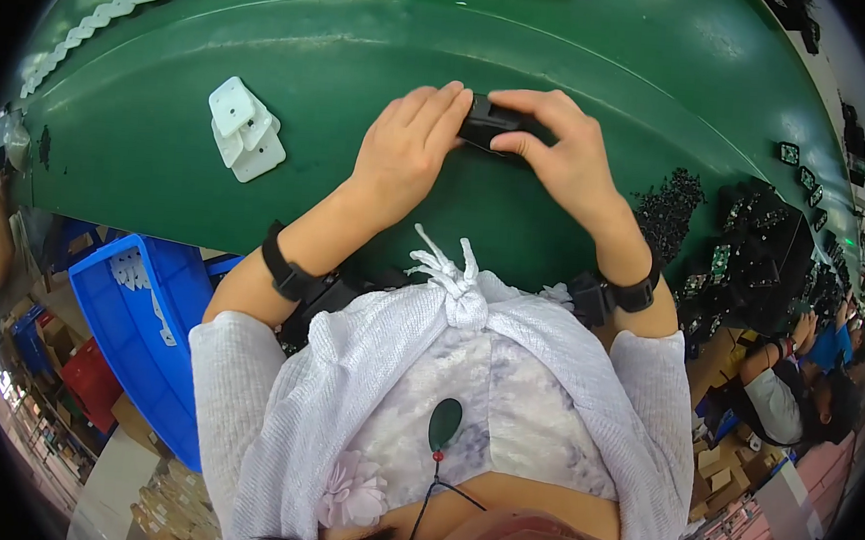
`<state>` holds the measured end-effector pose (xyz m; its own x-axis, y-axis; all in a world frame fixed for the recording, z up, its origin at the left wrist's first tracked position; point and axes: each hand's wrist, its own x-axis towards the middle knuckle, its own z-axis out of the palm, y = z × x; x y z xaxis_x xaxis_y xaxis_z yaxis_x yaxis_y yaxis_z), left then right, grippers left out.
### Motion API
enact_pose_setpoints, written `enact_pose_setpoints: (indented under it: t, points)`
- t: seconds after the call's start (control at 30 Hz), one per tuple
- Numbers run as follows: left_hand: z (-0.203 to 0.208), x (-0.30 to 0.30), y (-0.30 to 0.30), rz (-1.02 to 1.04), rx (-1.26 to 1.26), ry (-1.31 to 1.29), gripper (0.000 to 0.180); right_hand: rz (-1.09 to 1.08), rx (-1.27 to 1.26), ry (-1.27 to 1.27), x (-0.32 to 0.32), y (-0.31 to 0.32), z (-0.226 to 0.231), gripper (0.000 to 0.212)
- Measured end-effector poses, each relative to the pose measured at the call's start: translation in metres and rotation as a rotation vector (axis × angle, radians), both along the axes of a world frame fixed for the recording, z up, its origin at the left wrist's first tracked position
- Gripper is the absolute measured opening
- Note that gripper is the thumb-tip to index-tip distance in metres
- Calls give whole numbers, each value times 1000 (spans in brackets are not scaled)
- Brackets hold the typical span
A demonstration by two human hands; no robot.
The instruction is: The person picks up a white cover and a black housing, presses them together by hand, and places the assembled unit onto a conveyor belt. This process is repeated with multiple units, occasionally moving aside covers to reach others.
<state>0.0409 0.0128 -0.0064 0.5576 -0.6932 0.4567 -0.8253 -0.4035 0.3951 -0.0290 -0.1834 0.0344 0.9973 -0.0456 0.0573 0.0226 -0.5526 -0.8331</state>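
A: Where's the part, and what's on it?

B: Black part (pixel 482 123) is upper centre of the frame, above the green surface (pixel 367 55). Left hand (pixel 401 152): fingers pressed together over its left end, thumb mostly hidden, looks closed on it. Right hand (pixel 568 149): index and thumb pinching the right end, index on the far edge, thumb on the near one.

A: Handling?

B: My read: hard plastic, light, stiff. Smooth faces, may slip a bit. Seems to have a recess on top; if so, thin edges there could be the fragile bit. Grab by the ends or long edges, don't squeeze the recess.

A: Containers, left to right?

B: Lower left: red bin (pixel 92 384), can't read contents. Then blue bin (pixel 99 299), white pieces (pixel 130 269) inside. Upper left: white plates (pixel 249 132), overlapping stack, no container. Right: black bits (pixel 670 204) heaped straight on the surface. Further right: black sheet or tray (pixel 772 266), can't tell which, with small boards (pixel 720 260) scattered about it. Lower right: cartons (pixel 726 481), contents too small to tell.
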Motion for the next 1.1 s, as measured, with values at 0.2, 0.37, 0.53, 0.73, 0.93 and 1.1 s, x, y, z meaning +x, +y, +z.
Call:
enact_pose_setpoints:
  t: [0.2,0.37,0.53,0.73,0.93,1.1]
  points:
    - [10,-7,-16,131,-330,993,35,-114,782,89,1,0,6,51]
    - [28,-5,-13,76,-281,931,36,-113,592,-43,13,-11,6,48]
    - [59,20,53,377,-16,-34,45,-282,97,-173,54,-81,7,42]
    - [38,55,142,755,213,-136,34,-167,57,45,114,-150,4,33]
    - [30,55,160,717,341,74,56,-53,-112,134,154,-202,-21,33]
    - [29,63,162,568,393,142,62,53,48,42,164,-220,-44,40]
